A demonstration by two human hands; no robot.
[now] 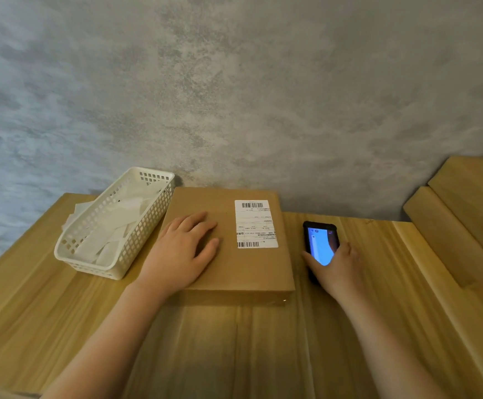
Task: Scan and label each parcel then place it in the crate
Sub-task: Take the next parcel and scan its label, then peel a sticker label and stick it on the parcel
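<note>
At the middle of the frame, your left hand (182, 249) lies flat, fingers relaxed, on the flat brown cardboard parcel (252, 266), left of its white barcode label (255, 224). Your right hand (335, 269) curls round the black scanner (319, 243) with its glowing blue screen, on the pale wood-grain desk (263, 355). Left of the parcel sits a white perforated plastic basket (136, 246) of paper slips.

Head-worn view, looking forward and down, close
</note>
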